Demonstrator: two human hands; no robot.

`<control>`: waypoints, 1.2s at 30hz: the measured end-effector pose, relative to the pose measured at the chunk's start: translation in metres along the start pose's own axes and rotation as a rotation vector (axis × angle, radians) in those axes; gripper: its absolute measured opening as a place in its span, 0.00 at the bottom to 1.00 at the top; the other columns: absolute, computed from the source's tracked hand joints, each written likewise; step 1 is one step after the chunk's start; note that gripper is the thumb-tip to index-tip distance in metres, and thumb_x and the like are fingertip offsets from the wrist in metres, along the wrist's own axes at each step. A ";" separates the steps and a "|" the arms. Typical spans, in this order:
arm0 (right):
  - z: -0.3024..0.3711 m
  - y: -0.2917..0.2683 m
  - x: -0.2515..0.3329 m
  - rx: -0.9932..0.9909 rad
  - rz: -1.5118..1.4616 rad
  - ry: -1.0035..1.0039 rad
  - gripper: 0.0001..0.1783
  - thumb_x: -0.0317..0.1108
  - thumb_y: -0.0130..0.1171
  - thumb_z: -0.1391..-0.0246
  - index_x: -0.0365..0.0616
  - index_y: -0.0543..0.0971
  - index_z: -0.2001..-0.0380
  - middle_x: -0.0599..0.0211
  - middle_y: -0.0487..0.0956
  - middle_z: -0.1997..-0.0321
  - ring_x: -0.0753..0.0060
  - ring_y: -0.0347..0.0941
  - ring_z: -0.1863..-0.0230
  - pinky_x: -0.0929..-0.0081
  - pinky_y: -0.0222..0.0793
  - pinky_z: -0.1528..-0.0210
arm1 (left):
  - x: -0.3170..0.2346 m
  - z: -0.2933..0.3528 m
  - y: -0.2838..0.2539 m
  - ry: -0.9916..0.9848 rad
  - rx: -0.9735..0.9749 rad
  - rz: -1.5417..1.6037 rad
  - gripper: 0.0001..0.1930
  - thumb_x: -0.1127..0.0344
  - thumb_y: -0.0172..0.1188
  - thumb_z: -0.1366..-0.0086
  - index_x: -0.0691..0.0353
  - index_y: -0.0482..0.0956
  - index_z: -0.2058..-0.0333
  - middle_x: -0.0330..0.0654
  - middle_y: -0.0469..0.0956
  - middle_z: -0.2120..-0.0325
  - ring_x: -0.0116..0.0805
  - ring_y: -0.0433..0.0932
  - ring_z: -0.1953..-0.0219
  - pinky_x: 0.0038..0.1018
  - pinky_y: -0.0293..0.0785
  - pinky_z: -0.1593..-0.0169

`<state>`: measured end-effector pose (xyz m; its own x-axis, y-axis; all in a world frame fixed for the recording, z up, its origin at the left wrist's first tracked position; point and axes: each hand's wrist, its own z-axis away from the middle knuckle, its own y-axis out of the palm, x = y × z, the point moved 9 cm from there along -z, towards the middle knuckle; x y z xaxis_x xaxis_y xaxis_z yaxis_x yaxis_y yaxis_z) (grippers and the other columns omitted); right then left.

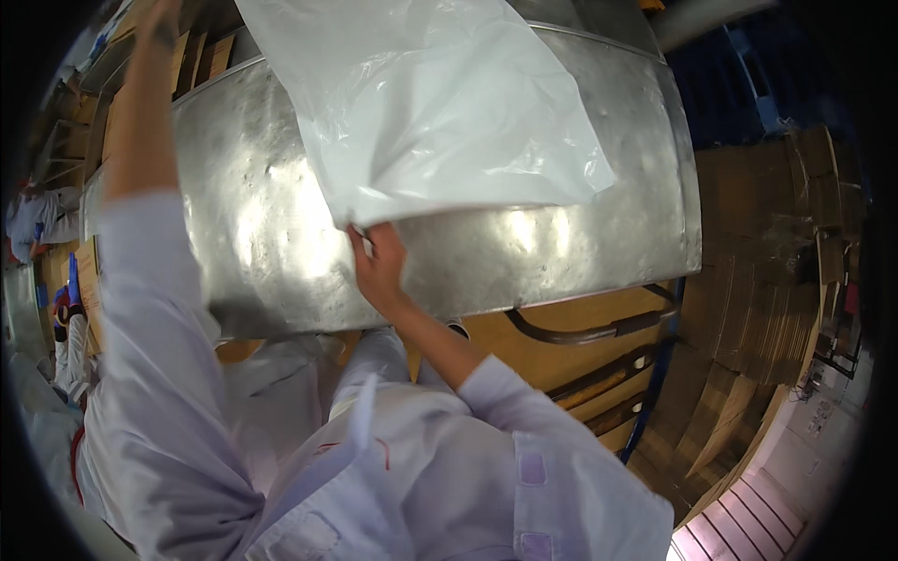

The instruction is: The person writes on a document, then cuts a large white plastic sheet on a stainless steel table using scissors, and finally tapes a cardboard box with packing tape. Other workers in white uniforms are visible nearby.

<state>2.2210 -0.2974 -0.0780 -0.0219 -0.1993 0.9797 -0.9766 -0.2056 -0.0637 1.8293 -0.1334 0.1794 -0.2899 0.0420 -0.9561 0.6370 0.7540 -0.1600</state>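
A large white plastic bag or sheet [449, 112] lies spread over the shiny metal table [262, 243], its far end running out of the upper edge of the picture. At its near left corner, my right hand [382, 266] pinches the plastic between thumb and fingers. My left arm reaches far up along the left side of the table. Blurred and cut off by the upper edge, my left hand [163, 19] does not show its fingers clearly. The rest of the plastic rests wrinkled on the metal.
Stacked flat brown cardboard [758, 280] stands to the right of the table. A curved metal handle [589, 329] juts below the near right edge. Cardboard boxes [210, 61] sit beyond the far left edge. At the left, co-workers in white with blue gloves [73, 280] are busy.
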 end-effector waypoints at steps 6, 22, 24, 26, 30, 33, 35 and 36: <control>0.005 0.038 0.046 0.454 -0.047 0.140 0.19 0.44 0.63 0.44 0.38 0.77 0.62 0.64 0.72 0.83 0.70 0.68 0.82 0.73 0.63 0.76 | 0.270 0.302 -0.018 -0.665 0.471 0.023 0.33 0.41 0.48 0.32 0.45 0.57 0.32 0.44 0.69 0.41 0.36 0.70 0.43 0.32 0.69 0.49; -0.151 -0.370 -0.165 -0.105 1.105 0.498 0.42 0.67 0.68 0.62 0.40 0.75 0.56 0.52 0.73 0.49 0.48 0.72 0.47 0.54 0.69 0.47 | 0.268 0.540 -0.021 -1.397 0.164 0.058 0.36 0.41 0.67 0.44 0.57 0.69 0.44 0.42 0.73 0.55 0.40 0.72 0.54 0.42 0.70 0.51; -0.147 -0.359 -0.181 -0.112 1.007 0.483 0.31 0.57 0.68 0.56 0.47 0.76 0.56 0.57 0.74 0.50 0.50 0.73 0.49 0.56 0.69 0.49 | 0.260 0.564 -0.006 -1.373 0.251 0.013 0.36 0.41 0.67 0.44 0.57 0.68 0.44 0.41 0.74 0.56 0.37 0.72 0.54 0.41 0.69 0.52; -0.148 -0.356 -0.194 -0.131 0.960 0.447 0.18 0.48 0.64 0.51 0.46 0.77 0.65 0.59 0.75 0.58 0.52 0.75 0.57 0.56 0.71 0.56 | 0.257 0.577 -0.006 -1.312 0.213 0.009 0.33 0.44 0.65 0.41 0.57 0.67 0.44 0.41 0.74 0.56 0.37 0.73 0.55 0.40 0.70 0.53; -0.166 -0.382 -0.182 -0.333 0.813 0.299 0.15 0.43 0.60 0.50 0.42 0.77 0.70 0.55 0.79 0.70 0.48 0.76 0.65 0.53 0.71 0.59 | 0.279 0.551 -0.021 -1.156 -0.112 0.112 0.24 0.50 0.57 0.33 0.58 0.68 0.46 0.41 0.75 0.58 0.36 0.75 0.60 0.35 0.74 0.62; -0.251 -0.361 -0.104 -0.382 0.706 -0.051 0.18 0.43 0.60 0.46 0.34 0.76 0.73 0.52 0.78 0.76 0.54 0.75 0.71 0.58 0.69 0.65 | 0.256 0.436 -0.082 -0.743 -0.278 -0.007 0.17 0.52 0.51 0.30 0.58 0.74 0.53 0.39 0.77 0.71 0.31 0.76 0.71 0.29 0.74 0.69; -0.329 -0.351 -0.037 -0.358 0.591 -0.152 0.20 0.46 0.57 0.42 0.37 0.76 0.76 0.60 0.76 0.80 0.64 0.72 0.76 0.61 0.66 0.71 | 0.183 0.300 -0.066 -0.620 -0.048 -0.519 0.18 0.51 0.52 0.31 0.58 0.77 0.52 0.45 0.79 0.68 0.40 0.79 0.66 0.35 0.75 0.65; -0.391 -0.316 -0.014 -0.095 0.564 0.058 0.20 0.45 0.58 0.42 0.39 0.76 0.78 0.63 0.73 0.85 0.65 0.69 0.82 0.62 0.63 0.77 | 0.160 0.222 -0.083 -0.396 -0.038 -0.534 0.20 0.49 0.52 0.31 0.58 0.77 0.53 0.42 0.78 0.69 0.35 0.78 0.69 0.33 0.76 0.66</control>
<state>2.4465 0.1454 0.0028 -0.5540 -0.1997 0.8082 -0.8253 0.0047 -0.5646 1.8886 -0.3343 -0.0145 -0.2693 -0.5826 -0.7668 0.4508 0.6274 -0.6350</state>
